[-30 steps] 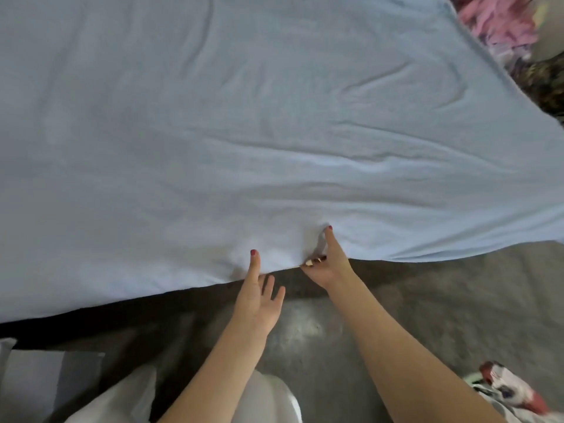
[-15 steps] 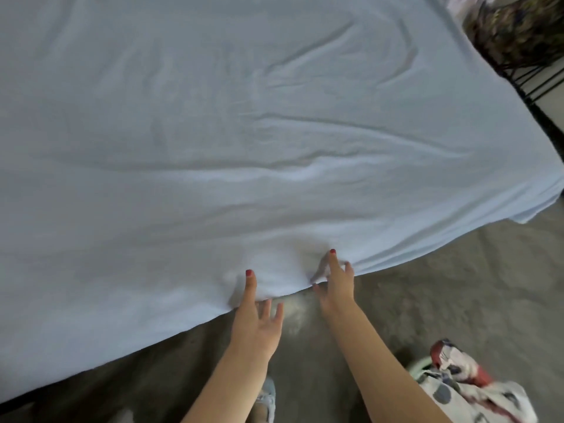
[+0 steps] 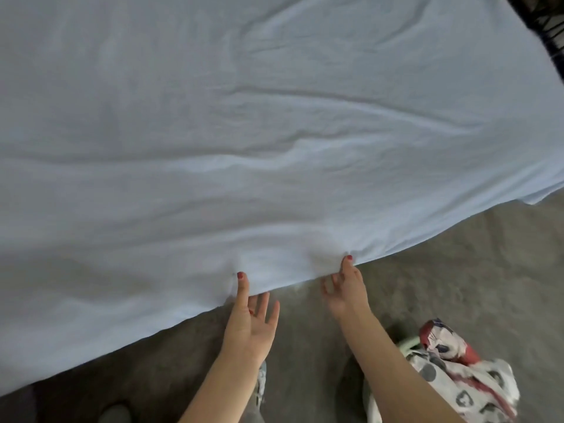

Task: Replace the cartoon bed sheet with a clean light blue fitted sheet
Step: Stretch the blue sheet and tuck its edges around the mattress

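Observation:
The light blue fitted sheet (image 3: 274, 132) lies spread over the whole bed, with long creases across its middle. Both of my hands are at its near edge. My left hand (image 3: 250, 319) has its thumb on top of the fabric and pinches the edge, while its other visible fingers spread out below. My right hand (image 3: 345, 288) pinches the edge a little further right, thumb on top and fingers curled underneath. The cartoon bed sheet (image 3: 457, 380) lies crumpled on the floor at the lower right, beside my right forearm.
Grey carpet (image 3: 442, 270) runs along the near side of the bed. A dark metal bed frame (image 3: 549, 41) shows at the upper right corner. The sheet's loose right corner (image 3: 537, 196) hangs off the bed's edge. My shoe (image 3: 261, 386) shows below my left wrist.
The view has swung right and down along the bed's side. Both hands stay at the sheet's edge and now sit a little further apart. More of the cartoon sheet is in view.

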